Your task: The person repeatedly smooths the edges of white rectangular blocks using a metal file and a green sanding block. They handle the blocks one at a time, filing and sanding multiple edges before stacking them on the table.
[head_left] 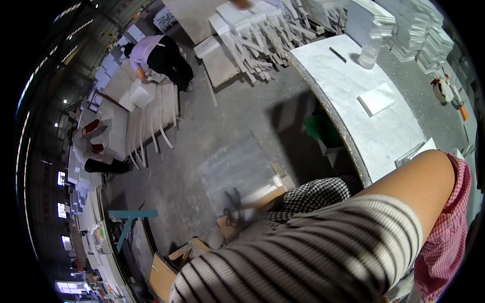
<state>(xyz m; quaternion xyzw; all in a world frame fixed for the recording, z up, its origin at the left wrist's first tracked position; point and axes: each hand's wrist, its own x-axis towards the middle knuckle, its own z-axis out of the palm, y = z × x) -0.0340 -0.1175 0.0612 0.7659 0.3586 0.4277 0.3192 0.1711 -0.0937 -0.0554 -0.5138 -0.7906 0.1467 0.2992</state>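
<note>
My right arm, in a striped sleeve [313,252], bends across the lower right, with a pink checked sleeve cover [447,237] over the forearm. Neither my right hand nor my left shows in the head view. Beside the arm stretches a white, marble-like tabletop [348,86] with a rough edge. On it lie a small stack of thin white tiles [378,99] and a slim black tool [337,54], perhaps a pen or a knife. A clear plastic bottle [370,50] stands near its far end. More thin pieces [411,154] are partly hidden behind my arm.
A green bag [323,130] hangs by the table's underside. Boards [237,177] and an open cardboard box [187,252] lie on the floor. Stacked white tiles [422,35] and loose strips [257,48] are farther off. One person [166,58] bends over white blocks; another [93,146] works at left.
</note>
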